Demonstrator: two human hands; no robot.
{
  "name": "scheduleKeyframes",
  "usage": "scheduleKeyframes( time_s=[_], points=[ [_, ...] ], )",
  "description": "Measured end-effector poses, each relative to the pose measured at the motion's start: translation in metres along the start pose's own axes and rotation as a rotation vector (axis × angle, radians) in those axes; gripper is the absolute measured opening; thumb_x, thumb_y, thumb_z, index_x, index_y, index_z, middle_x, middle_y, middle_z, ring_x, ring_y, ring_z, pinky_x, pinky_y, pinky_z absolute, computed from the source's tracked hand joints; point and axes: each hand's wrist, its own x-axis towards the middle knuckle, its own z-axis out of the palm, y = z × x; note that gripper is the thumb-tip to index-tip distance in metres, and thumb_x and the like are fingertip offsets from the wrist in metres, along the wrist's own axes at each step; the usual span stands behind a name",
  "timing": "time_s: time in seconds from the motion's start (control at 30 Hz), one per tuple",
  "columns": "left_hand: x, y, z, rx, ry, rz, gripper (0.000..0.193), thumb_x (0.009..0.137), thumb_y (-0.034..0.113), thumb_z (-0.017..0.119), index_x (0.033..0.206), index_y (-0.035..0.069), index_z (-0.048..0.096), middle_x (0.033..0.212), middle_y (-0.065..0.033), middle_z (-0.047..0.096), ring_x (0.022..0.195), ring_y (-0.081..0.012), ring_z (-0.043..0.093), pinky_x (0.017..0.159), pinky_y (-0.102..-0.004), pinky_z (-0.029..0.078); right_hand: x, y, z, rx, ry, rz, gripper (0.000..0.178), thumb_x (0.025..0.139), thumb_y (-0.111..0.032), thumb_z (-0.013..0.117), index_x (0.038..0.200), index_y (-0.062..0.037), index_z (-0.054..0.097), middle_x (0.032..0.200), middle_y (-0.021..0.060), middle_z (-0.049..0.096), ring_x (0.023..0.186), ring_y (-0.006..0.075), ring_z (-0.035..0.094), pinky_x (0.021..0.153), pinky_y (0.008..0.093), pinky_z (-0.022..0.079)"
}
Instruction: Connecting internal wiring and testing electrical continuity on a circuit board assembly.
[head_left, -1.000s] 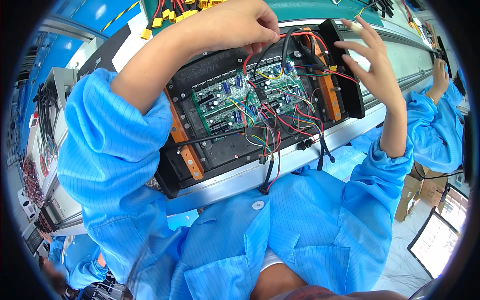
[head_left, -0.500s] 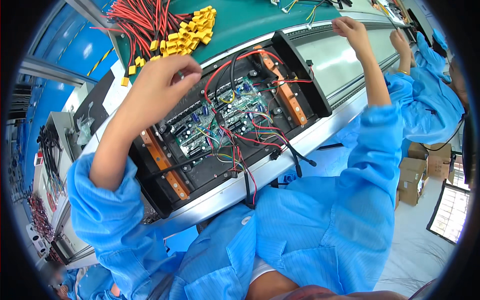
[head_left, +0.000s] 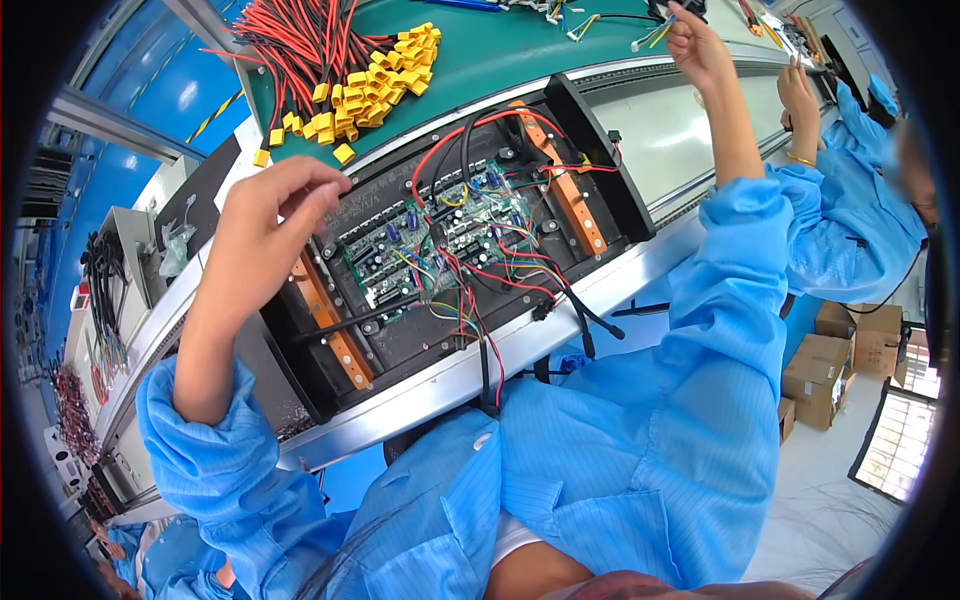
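Observation:
In front of me a black open metal housing (head_left: 430, 370) lies tilted across the silver rail. Inside it are a green circuit board (head_left: 465, 240) with several coloured wires and orange-brown bars (head_left: 575, 200) at both ends. My left hand (head_left: 265, 235) hangs over the housing's left end, fingers loosely curled, thumb apart from them and nothing between. Stretched out to the far right, my right hand (head_left: 697, 52) reaches the green mat's edge. Its fingertips pinch a thin yellow-green wire lead (head_left: 658, 34) with a pale connector; the fingers partly hide the grip.
A heap of red and black cables (head_left: 300, 40) with yellow connectors (head_left: 370, 85) lies on the green mat (head_left: 500, 45). More wire leads (head_left: 585, 25) lie farther right. A co-worker's hand (head_left: 797, 100) is close to my right arm. Cardboard boxes (head_left: 820, 370) stand on the floor.
My left hand has drawn back left and down from above the board. My right hand has moved farther away, and its fingers now meet the wire lead, which has shifted right.

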Motion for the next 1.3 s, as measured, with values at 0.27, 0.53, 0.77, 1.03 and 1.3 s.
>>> scheduleKeyframes(
  time_s=[0.27,0.53,0.77,1.03,1.3],
  points=[
    [0.016,0.053,0.027,-0.113,0.164,0.369,0.018,0.083,0.013,0.052,0.083,-0.002,0.061,0.069,-0.0051,0.058,0.06,-0.0106,0.05,0.057,-0.0204,0.041,-0.085,-0.041,0.128,0.116,-0.183,-0.178,0.01,0.087,-0.008,0.052,0.079,-0.0037,0.049,0.054,0.0004,0.047,0.039,0.0049,0.035,0.035,0.0143,0.026],
    [0.005,0.083,0.039,-0.042,-0.041,0.679,0.016,0.082,0.011,0.054,0.078,-0.003,0.059,0.061,-0.0066,0.056,0.052,-0.0146,0.048,0.054,-0.0241,0.041,-0.152,-0.028,0.238,-0.298,-0.392,-0.145,0.009,0.083,-0.006,0.056,0.08,-0.0006,0.05,0.056,0.0035,0.051,0.04,0.0075,0.042,0.037,0.0143,0.031],
    [-0.044,0.084,0.004,-0.024,-0.282,0.263,0.018,0.087,0.014,0.052,0.089,-0.002,0.059,0.072,-0.0062,0.056,0.06,-0.0127,0.048,0.059,-0.0222,0.041,-0.169,0.013,0.255,-0.37,-0.543,-0.19,0.007,0.076,-0.001,0.06,0.082,0.0006,0.057,0.067,0.0037,0.057,0.054,0.0082,0.049,0.048,0.014,0.036],
    [-0.056,0.067,0.002,0.058,-0.207,0.435,0.017,0.087,0.014,0.052,0.088,-0.002,0.058,0.072,-0.0075,0.055,0.061,-0.0142,0.048,0.059,-0.0248,0.041,-0.175,0.047,0.272,-0.41,-0.441,-0.256,0.027,0.074,0.002,0.062,0.101,0.0032,0.058,0.072,0.0075,0.061,0.062,0.011,0.055,0.059,0.0178,0.045],
    [-0.056,0.043,0.003,0.289,-0.092,0.779,0.018,0.088,0.013,0.05,0.092,-0.002,0.06,0.081,-0.0091,0.057,0.069,-0.014,0.051,0.063,-0.0238,0.042,-0.157,0.052,0.282,-0.666,-0.488,-0.938,0.019,0.073,0.004,0.062,0.092,0.0012,0.06,0.075,0.0097,0.062,0.062,0.0125,0.056,0.058,0.0196,0.045]
  ],
)
